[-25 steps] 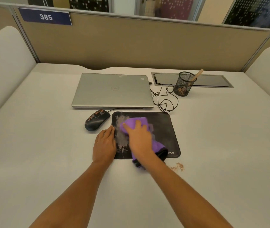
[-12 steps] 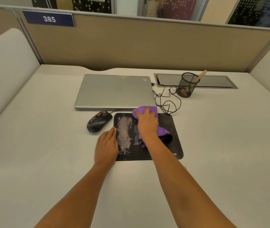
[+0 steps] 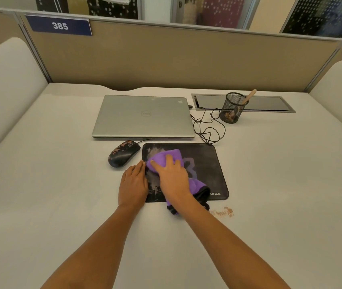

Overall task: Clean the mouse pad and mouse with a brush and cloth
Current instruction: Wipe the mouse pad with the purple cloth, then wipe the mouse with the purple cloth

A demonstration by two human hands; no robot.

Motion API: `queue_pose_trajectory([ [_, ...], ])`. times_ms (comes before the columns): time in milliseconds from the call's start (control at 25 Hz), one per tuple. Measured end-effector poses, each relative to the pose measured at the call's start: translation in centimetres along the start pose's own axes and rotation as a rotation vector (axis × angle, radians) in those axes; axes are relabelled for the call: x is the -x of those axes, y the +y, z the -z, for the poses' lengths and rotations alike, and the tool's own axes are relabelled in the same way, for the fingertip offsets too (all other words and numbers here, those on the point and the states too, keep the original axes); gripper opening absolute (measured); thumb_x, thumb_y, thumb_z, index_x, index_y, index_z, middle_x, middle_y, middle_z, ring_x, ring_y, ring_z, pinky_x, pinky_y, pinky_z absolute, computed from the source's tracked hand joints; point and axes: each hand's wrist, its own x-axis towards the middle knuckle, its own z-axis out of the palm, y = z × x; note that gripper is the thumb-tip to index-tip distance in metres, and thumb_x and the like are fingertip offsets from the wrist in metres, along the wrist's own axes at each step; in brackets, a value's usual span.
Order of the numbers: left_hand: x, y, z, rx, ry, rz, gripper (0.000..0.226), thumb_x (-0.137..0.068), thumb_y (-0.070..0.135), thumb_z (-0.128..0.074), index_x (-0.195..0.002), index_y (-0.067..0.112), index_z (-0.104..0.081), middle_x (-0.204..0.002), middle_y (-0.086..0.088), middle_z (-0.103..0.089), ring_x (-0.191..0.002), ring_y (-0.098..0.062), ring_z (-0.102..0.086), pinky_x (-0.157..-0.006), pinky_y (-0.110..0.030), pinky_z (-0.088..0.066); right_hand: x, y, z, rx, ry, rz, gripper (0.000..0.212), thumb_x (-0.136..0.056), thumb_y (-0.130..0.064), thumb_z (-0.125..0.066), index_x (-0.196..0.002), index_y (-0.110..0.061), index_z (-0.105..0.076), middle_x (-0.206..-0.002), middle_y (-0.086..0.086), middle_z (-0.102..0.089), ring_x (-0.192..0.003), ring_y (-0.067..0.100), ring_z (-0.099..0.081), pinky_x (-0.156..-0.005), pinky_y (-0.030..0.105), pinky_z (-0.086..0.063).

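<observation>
A black mouse pad (image 3: 205, 163) lies on the desk, with pale dusty smears on its left part. My right hand (image 3: 172, 176) presses a purple cloth (image 3: 166, 156) flat onto the pad's left half; the cloth's tail hangs past the near edge. My left hand (image 3: 133, 182) rests flat at the pad's left edge, fingers together, holding nothing. A black mouse (image 3: 123, 153) with reddish smears sits just left of the pad. A wooden brush handle (image 3: 249, 95) sticks out of a mesh cup (image 3: 232, 108).
A closed silver laptop (image 3: 143, 116) lies behind the pad, with a tangled black cable (image 3: 209, 128) to its right. A recessed cable tray (image 3: 270, 103) runs along the back. Brown crumbs (image 3: 224, 211) lie near the pad's front right corner. Partition walls enclose the desk.
My right hand with the cloth went from the pad's left part to its far edge, then came back toward me and to the left. The left hand stayed put.
</observation>
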Motion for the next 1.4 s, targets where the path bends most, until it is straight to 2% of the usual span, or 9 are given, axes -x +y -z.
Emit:
queue_pose_trajectory([
  [400, -0.2, -0.3, -0.4, 0.005, -0.006, 0.011, 0.047, -0.098, 0.024, -0.031, -0.142, 0.009, -0.03, -0.147, -0.008, -0.036, -0.134, -0.026, -0.031, -0.113, -0.035, -0.022, -1.9, 6.2, 1.5, -0.17, 0.036, -0.313, 0.049, -0.098, -0.02, -0.042, -0.144, -0.032, -0.031, -0.149, 0.016, -0.026, -0.128, 0.036, -0.039, -0.098, 0.042, -0.044],
  [600, -0.2, -0.4, -0.4, 0.039, 0.025, 0.012, 0.045, -0.099, 0.023, -0.029, -0.142, 0.009, -0.03, -0.147, -0.008, -0.036, -0.135, -0.026, -0.03, -0.113, -0.036, -0.021, -2.7, 8.6, 3.9, -1.026, 0.264, -0.57, 0.047, -0.095, -0.034, -0.044, -0.141, -0.024, -0.037, -0.131, 0.012, -0.052, -0.115, 0.03, -0.056, -0.093, 0.04, -0.046],
  [800, -0.3, -0.3, 1.2, 0.152, 0.257, -0.001, 0.049, -0.095, 0.031, -0.035, -0.14, 0.013, -0.035, -0.147, -0.006, -0.037, -0.135, -0.028, -0.032, -0.112, -0.039, -0.022, -1.5, 8.1, 4.4, -1.901, 0.028, -0.611, 0.043, -0.088, -0.044, -0.056, -0.118, -0.013, -0.056, -0.104, 0.012, -0.064, -0.099, 0.029, -0.063, -0.089, 0.045, -0.052],
  [1080, -1.9, -3.0, 2.6, 0.349, 0.328, 0.359, 0.085, -0.075, 0.036, -0.072, -0.142, 0.016, -0.023, -0.149, -0.009, -0.028, -0.138, -0.029, -0.024, -0.113, -0.043, -0.017, -0.6, 5.0, 4.5, -1.993, -0.065, -0.573, 0.025, -0.099, -0.03, -0.035, -0.101, -0.014, -0.054, -0.09, 0.007, -0.059, -0.081, 0.018, -0.058, -0.07, 0.031, -0.049],
  [1200, -2.1, -4.1, 2.4, 0.419, 0.288, 0.408, 0.092, -0.071, 0.039, -0.075, -0.143, 0.018, -0.021, -0.147, -0.01, -0.032, -0.136, -0.029, -0.028, -0.112, -0.042, -0.019, -1.3, 3.9, 5.2, -1.818, 0.038, -0.533, 0.036, -0.086, -0.049, -0.053, -0.102, -0.017, -0.056, -0.086, 0.007, -0.061, -0.077, 0.019, -0.059, -0.068, 0.033, -0.05],
  [1280, -2.2, -4.3, 2.3, 0.46, 0.267, 0.408, 0.093, -0.07, 0.038, -0.077, -0.143, 0.018, -0.021, -0.146, -0.01, -0.035, -0.134, -0.03, -0.032, -0.112, -0.042, -0.021, -2.3, 3.2, 5.2, -1.5, 0.16, -0.415, 0.047, -0.089, -0.048, -0.046, -0.134, -0.033, -0.041, -0.1, 0.023, -0.063, -0.105, 0.036, -0.055, -0.092, 0.04, -0.048],
  [1320, -2.3, -4.4, 2.3, 0.477, 0.263, 0.407, 0.093, -0.07, 0.037, -0.077, -0.142, 0.018, -0.022, -0.144, -0.01, -0.037, -0.133, -0.03, -0.034, -0.112, -0.043, -0.022, -2.7, 2.7, 4.8, -1.939, 0.005, -0.304, 0.045, -0.096, -0.044, -0.035, -0.14, -0.041, -0.027, -0.117, 0.032, -0.052, -0.122, 0.044, -0.043, -0.106, 0.044, -0.038],
  [1360, -2.4, -4.4, 2.3, 0.495, 0.261, 0.407, 0.092, -0.07, 0.036, -0.077, -0.142, 0.019, -0.023, -0.143, -0.01, -0.04, -0.131, -0.03, -0.036, -0.111, -0.043, -0.023, -3.0, 2.5, 5.2, -2.094, -0.079, -0.653, 0.044, -0.099, -0.04, -0.031, -0.141, -0.03, -0.026, -0.126, 0.032, -0.042, -0.129, 0.043, -0.037, -0.108, 0.044, -0.036],
  [1400, -2.5, -4.3, 2.4, 0.512, 0.261, 0.406, 0.091, -0.07, 0.035, -0.077, -0.141, 0.019, -0.024, -0.142, -0.01, -0.042, -0.13, -0.03, -0.037, -0.111, -0.044, -0.024, -3.8, 2.3, 4.4, -1.599, 0.17, -0.526, 0.042, -0.1, -0.038, -0.033, -0.137, -0.019, -0.032, -0.13, 0.026, -0.042, -0.127, 0.037, -0.042, -0.102, 0.042, -0.042],
])
